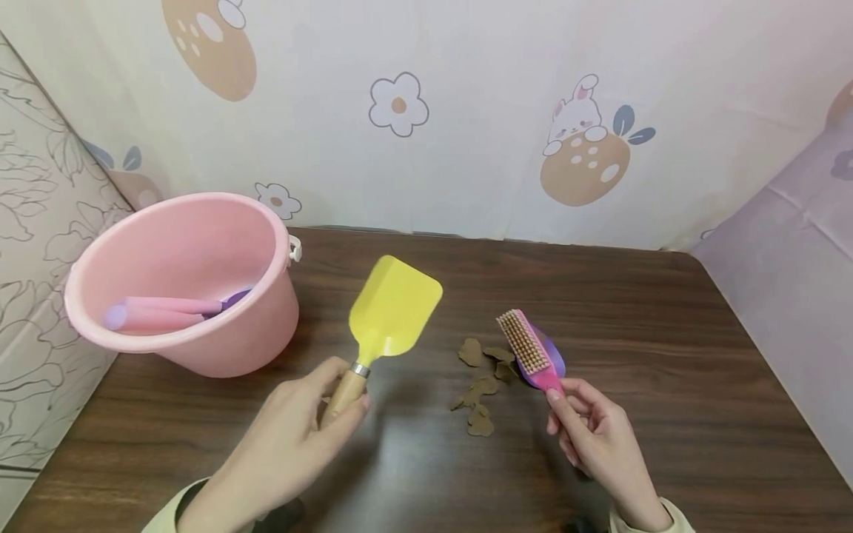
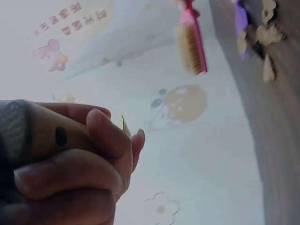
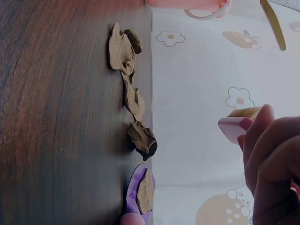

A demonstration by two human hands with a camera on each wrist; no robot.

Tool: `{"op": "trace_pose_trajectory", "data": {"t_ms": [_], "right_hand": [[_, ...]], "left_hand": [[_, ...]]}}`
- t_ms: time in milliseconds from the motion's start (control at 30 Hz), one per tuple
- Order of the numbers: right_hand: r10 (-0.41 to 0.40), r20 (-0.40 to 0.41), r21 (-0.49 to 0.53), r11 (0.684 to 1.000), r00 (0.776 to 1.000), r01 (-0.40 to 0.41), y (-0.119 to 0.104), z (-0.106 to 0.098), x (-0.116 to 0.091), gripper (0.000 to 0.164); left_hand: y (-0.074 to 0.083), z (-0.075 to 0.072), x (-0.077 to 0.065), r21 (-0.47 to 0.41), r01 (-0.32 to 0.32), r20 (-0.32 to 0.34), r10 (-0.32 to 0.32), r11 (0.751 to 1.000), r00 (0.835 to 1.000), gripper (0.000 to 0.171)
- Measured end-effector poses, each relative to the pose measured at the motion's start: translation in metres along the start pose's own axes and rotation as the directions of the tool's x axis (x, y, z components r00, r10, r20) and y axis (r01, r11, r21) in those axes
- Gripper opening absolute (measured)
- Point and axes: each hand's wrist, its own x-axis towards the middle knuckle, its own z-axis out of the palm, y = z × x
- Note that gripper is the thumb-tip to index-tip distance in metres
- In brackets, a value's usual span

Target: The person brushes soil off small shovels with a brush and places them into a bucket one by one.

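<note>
My left hand (image 1: 293,429) grips the wooden handle of a yellow hand shovel (image 1: 396,307), its blade raised over the table and pointing away. The thumb and fingers of my right hand (image 1: 603,437) hold a pink brush (image 1: 526,344) by its handle, bristles facing up and left. Below the brush, a purple scoop (image 3: 132,183) lies on the table with a brown lump on it. Several flat brown clay-like pieces (image 1: 480,389) are scattered left of the scoop. In the right wrist view the brush head (image 3: 234,127) hangs above the table, apart from the brown pieces.
A pink bucket (image 1: 266,337) stands at the left with pink-handled tools (image 1: 163,311) inside, one showing a dark purple end. The dark wooden table (image 1: 640,311) meets a printed cloth backdrop (image 1: 466,148) at the back, with cloth walls on both sides.
</note>
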Motion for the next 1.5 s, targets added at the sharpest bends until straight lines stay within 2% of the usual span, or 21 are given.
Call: {"op": "trace_pose_trajectory", "data": {"t_ms": [100, 300, 600, 733, 900, 967, 1033, 1100, 1200, 1267, 1367, 1433, 1500], "right_hand": [[0.015, 0.005, -0.018, 1.000, 1.000, -0.015, -0.001, 0.000, 0.000, 0.021], [0.002, 0.009, -0.033, 0.999, 1.000, -0.002, -0.002, 0.001, -0.001, 0.020], [-0.019, 0.019, -0.045, 0.999, 1.000, 0.020, 0.001, 0.001, -0.001, 0.018], [-0.022, 0.026, -0.052, 0.998, 0.999, 0.023, 0.001, 0.001, -0.002, 0.017], [-0.028, 0.031, -0.060, 0.998, 0.999, 0.030, 0.001, 0.002, -0.002, 0.018], [-0.031, 0.032, -0.066, 0.997, 0.999, 0.033, 0.001, 0.002, -0.002, 0.018], [-0.032, 0.033, -0.071, 0.997, 0.999, 0.034, 0.000, 0.002, -0.002, 0.018], [-0.034, 0.031, -0.074, 0.997, 0.999, 0.036, 0.000, 0.002, -0.003, 0.018], [-0.034, 0.029, -0.072, 0.997, 0.999, 0.036, -0.001, 0.002, -0.003, 0.017], [-0.037, 0.029, -0.069, 0.997, 0.999, 0.038, -0.001, 0.002, -0.004, 0.017], [-0.035, 0.030, -0.068, 0.997, 0.999, 0.037, -0.001, 0.002, -0.003, 0.017], [-0.031, 0.031, -0.071, 0.997, 0.999, 0.034, -0.001, 0.002, -0.003, 0.018], [-0.027, 0.033, -0.073, 0.997, 0.999, 0.029, -0.001, 0.003, -0.003, 0.018]], "left_hand": [[0.002, -0.011, -0.003, 0.051, 0.002, -0.066, 0.001, 0.999, 0.998, 0.010], [0.009, -0.029, -0.008, 0.140, 0.087, -0.154, -0.065, 0.986, 0.986, 0.010], [0.012, -0.049, -0.018, 0.202, 0.108, -0.258, -0.054, 0.973, 0.965, 0.011], [-0.001, -0.062, -0.022, 0.256, 0.160, -0.288, -0.083, 0.953, 0.954, 0.013], [-0.028, -0.078, -0.028, 0.315, 0.235, -0.315, -0.133, 0.920, 0.940, 0.016], [-0.037, -0.084, -0.031, 0.346, 0.229, -0.323, -0.114, 0.910, 0.940, 0.018], [-0.039, -0.091, -0.033, 0.359, 0.251, -0.330, -0.129, 0.899, 0.935, 0.022], [-0.040, -0.099, -0.034, 0.384, 0.245, -0.358, -0.101, 0.890, 0.928, 0.028], [-0.034, -0.108, -0.034, 0.403, 0.264, -0.409, -0.086, 0.876, 0.909, 0.033], [-0.033, -0.114, -0.034, 0.409, 0.240, -0.437, -0.041, 0.881, 0.898, 0.033], [-0.036, -0.122, -0.033, 0.381, 0.211, -0.452, -0.017, 0.900, 0.892, 0.030], [-0.049, -0.130, -0.031, 0.364, 0.182, -0.443, -0.002, 0.914, 0.897, 0.028], [-0.071, -0.140, -0.030, 0.375, 0.155, -0.424, 0.020, 0.914, 0.905, 0.027]]}}
